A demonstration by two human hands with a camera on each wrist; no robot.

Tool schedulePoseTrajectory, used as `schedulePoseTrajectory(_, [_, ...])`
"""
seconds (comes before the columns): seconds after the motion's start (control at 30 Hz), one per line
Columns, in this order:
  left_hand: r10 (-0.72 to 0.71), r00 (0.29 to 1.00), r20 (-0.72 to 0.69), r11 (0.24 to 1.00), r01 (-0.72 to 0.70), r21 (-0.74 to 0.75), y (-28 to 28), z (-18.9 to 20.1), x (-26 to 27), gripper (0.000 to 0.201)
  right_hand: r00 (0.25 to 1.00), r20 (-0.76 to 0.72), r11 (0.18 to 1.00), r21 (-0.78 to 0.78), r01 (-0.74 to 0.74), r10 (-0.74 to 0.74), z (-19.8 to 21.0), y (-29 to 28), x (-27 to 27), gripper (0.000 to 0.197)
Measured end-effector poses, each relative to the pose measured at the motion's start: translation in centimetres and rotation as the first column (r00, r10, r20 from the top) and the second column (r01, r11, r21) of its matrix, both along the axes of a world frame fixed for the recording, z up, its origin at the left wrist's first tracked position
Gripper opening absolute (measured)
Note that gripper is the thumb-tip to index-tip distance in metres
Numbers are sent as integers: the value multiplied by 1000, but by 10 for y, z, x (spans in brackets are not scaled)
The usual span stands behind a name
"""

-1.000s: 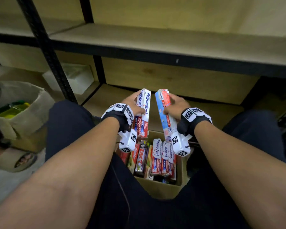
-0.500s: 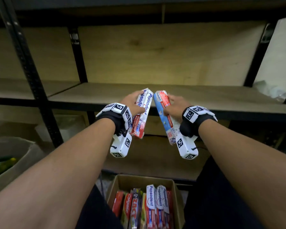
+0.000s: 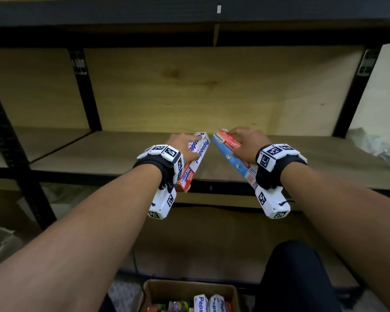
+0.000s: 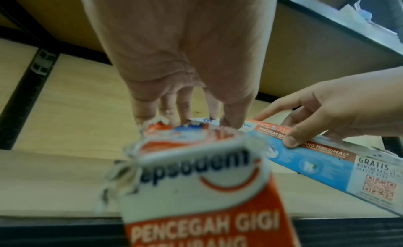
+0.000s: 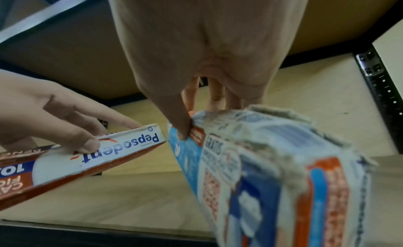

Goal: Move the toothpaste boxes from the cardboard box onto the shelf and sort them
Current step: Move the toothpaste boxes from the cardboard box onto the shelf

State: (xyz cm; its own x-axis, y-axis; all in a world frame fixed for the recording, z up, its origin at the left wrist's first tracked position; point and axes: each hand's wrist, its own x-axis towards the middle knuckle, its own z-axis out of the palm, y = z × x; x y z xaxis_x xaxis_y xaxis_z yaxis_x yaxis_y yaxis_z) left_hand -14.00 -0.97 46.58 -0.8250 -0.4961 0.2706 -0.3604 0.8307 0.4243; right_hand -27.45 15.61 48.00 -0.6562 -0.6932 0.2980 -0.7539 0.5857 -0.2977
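My left hand point(image 3: 185, 146) grips a red and white Pepsodent box point(image 3: 195, 158) over the front part of the wooden shelf point(image 3: 113, 154). Its torn near end fills the left wrist view point(image 4: 196, 190). Beside it my right hand point(image 3: 245, 146) grips a blue and red Pepsodent box point(image 3: 232, 157), thumb on its side point(image 5: 182, 130). The two boxes point toward each other at their far ends, a small gap apart. The cardboard box point(image 3: 189, 289) sits low at the bottom edge with several toothpaste boxes inside.
Black steel uprights point(image 3: 86, 91) and a shelf beam point(image 3: 212, 188) frame the wooden board. Crumpled white plastic point(image 3: 374, 145) lies at the shelf's right end. A plywood back wall point(image 3: 212, 86) closes the shelf. My dark trouser leg point(image 3: 297, 278) is beside the cardboard box.
Both hands have risen from the cardboard box and reached forward over the shelf, carrying their boxes. The view has tilted up, so the cardboard box dropped to the bottom edge.
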Motion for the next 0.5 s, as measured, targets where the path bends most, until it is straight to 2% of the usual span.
schedulePoseTrajectory(0.5, [-4, 970, 244, 997, 24, -78, -54, -12, -80, 59, 995, -98, 971, 237, 10, 13, -27, -58, -69, 56])
